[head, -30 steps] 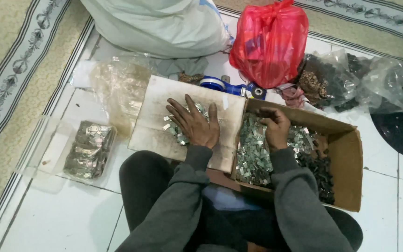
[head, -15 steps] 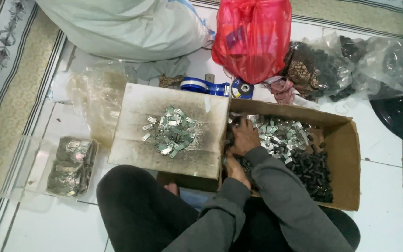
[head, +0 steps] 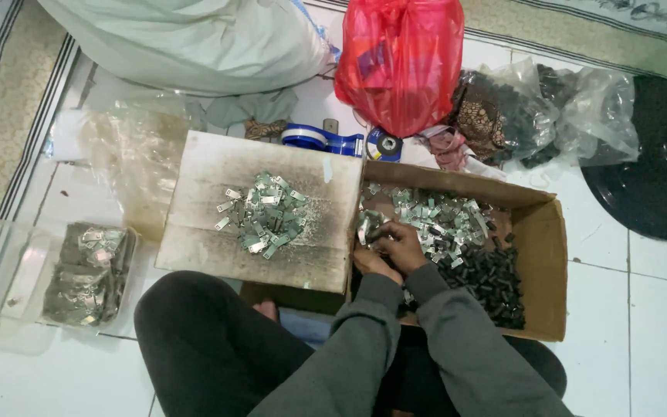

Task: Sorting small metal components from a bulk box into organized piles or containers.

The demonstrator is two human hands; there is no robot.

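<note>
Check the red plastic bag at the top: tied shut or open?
Cannot tell for sure. The red plastic bag stands bulging with its sides gathered upward, but its neck is cut off by the frame edge, so no knot or opening shows.

Red bag (head: pixel 400 62); brown box (head: pixel 543 255); silvery clips (head: pixel 264 215).

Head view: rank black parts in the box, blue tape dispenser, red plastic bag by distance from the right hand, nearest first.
From the right hand, in the cardboard box:
1. Black parts: in the same box, just to the hand's right.
2. Blue tape dispenser: on the floor beyond the box, up and to the left.
3. Red plastic bag: farthest, behind the dispenser at the top of the view.
</note>
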